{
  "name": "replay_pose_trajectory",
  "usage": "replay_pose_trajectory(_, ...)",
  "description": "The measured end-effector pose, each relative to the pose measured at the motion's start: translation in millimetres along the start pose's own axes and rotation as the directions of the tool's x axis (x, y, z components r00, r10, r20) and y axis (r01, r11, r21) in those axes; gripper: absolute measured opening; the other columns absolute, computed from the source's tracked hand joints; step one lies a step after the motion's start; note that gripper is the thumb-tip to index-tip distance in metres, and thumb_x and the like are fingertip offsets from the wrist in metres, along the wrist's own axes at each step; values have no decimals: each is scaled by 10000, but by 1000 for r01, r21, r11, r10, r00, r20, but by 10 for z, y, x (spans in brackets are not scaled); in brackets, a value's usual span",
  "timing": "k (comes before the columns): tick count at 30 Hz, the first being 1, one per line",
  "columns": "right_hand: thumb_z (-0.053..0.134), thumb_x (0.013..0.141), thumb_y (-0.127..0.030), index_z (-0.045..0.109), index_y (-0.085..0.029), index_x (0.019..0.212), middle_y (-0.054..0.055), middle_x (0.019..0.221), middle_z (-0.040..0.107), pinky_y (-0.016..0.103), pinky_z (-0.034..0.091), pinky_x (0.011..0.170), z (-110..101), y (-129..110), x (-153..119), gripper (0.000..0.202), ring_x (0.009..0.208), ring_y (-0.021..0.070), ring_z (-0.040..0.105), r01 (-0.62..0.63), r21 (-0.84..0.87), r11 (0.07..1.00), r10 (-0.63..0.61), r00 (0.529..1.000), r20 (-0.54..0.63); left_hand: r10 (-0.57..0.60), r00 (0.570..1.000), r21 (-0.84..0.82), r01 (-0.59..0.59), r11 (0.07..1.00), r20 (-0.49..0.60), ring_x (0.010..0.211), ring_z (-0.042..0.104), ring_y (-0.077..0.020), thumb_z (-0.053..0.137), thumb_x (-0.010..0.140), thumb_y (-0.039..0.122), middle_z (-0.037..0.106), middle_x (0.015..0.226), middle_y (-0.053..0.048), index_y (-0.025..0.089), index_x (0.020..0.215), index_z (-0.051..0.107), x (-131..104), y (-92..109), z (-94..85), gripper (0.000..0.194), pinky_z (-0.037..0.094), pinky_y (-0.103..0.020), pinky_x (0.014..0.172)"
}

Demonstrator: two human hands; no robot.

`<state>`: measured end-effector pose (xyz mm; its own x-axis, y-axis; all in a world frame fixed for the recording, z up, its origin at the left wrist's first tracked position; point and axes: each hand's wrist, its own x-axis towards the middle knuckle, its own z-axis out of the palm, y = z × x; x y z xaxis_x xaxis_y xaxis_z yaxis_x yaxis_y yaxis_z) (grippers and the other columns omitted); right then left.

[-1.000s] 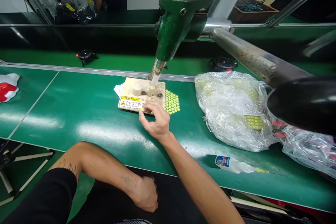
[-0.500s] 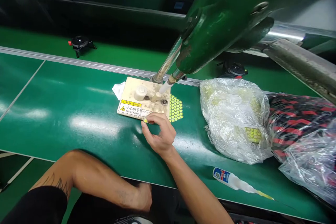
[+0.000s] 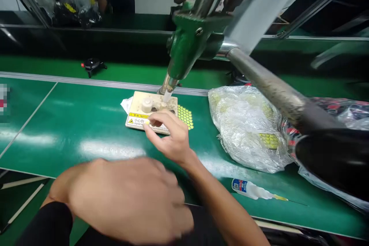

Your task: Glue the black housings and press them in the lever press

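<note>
My right hand [image 3: 173,136] is in front of the press base, thumb and index finger pinched on a small round yellow piece [image 3: 147,122]. Large and blurred in the near foreground, my left hand [image 3: 129,200] is raised over the bench edge with its fingers smeared by motion. The cream base [image 3: 135,105] carries a warning label and a white round block [image 3: 147,104]; my right fingers cover part of the label. Above it, the green press head [image 3: 187,46] points a white tip [image 3: 167,96] down at the base. A cluster of yellow-green round pieces [image 3: 186,118] lies beside the base.
A plastic bag [image 3: 242,134] of yellow-patterned pieces lies right of the press. Nearer is a glue bottle [image 3: 250,189] with a needle tip. The press's metal lever [image 3: 268,80] slants rightward to a black knob [image 3: 337,161]. A black three-legged device [image 3: 92,65] stands behind the rail.
My left hand has risen from below the bench edge into the foreground. My right hand has stayed near the base with the yellow piece. The view has tilted up, showing more of the press and lever.
</note>
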<state>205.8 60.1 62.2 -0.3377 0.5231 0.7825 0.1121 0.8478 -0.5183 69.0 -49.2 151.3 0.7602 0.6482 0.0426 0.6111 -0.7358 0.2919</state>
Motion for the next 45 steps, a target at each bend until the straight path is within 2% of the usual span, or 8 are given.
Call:
replay_pose_trajectory(1,691,959,-161,659,-195,956,18,834,708,279,557,676,-58,-73,146,47,740,139,658,-5,25,1000,3,998,63,42,998,0,-42,999,-41,742,643,-163,595,1066,356,701,786,-2,264,872,713,-44,-90,-253,246,538,-290,771)
replay_pose_trajectory(3,689,952,-160,664,-197,922,2,814,708,265,552,683,-163,-228,399,54,722,125,652,-48,99,994,35,991,131,-41,945,-87,13,996,-325,761,663,-159,585,1083,283,724,830,-18,233,931,717,-110,-240,-548,207,541,-283,757)
replay_pose_trajectory(6,712,925,-123,687,-205,918,-16,817,731,243,579,693,-254,-422,591,85,712,110,677,-143,253,957,126,989,83,-195,665,-216,51,975,-721,779,688,-169,675,1037,236,755,859,-28,223,988,748,-119,-431,-585,89,555,-289,717)
replay_pose_trajectory(8,725,906,-104,708,-211,917,-24,818,742,233,597,690,-276,-492,596,110,706,105,686,-161,311,937,162,987,24,-248,596,-273,50,961,-764,801,711,-178,728,1008,257,778,886,-37,222,995,771,-77,-528,-500,56,576,-294,715)
replay_pose_trajectory(15,792,883,-100,794,-224,965,-6,863,801,240,647,680,-399,-489,460,148,730,127,736,-246,397,884,267,964,1,-289,704,-399,9,917,-649,756,748,-172,771,990,353,796,855,-42,211,919,797,60,-652,-436,161,608,-265,682)
replay_pose_trajectory(21,848,852,-116,821,-239,965,1,876,821,266,669,681,-464,-415,457,170,770,158,770,-294,423,857,296,953,62,-196,780,-368,-47,929,-594,726,757,-163,767,994,291,818,854,-19,235,932,799,60,-707,-458,90,597,-237,671)
replay_pose_trajectory(28,852,857,-123,832,-282,1016,14,917,826,345,682,731,-455,-304,415,225,834,207,787,-263,367,892,239,965,110,-235,816,-327,60,943,-529,769,777,-188,729,1017,308,822,879,-16,284,969,804,-8,-704,-472,93,602,-253,689)
replay_pose_trajectory(45,896,845,-197,819,-266,931,-6,829,807,299,639,658,-401,-269,398,134,754,177,766,-264,307,914,254,964,74,-200,843,-301,48,953,-500,776,775,-182,687,1035,274,828,923,-27,273,1021,805,11,-719,-478,120,613,-257,696)
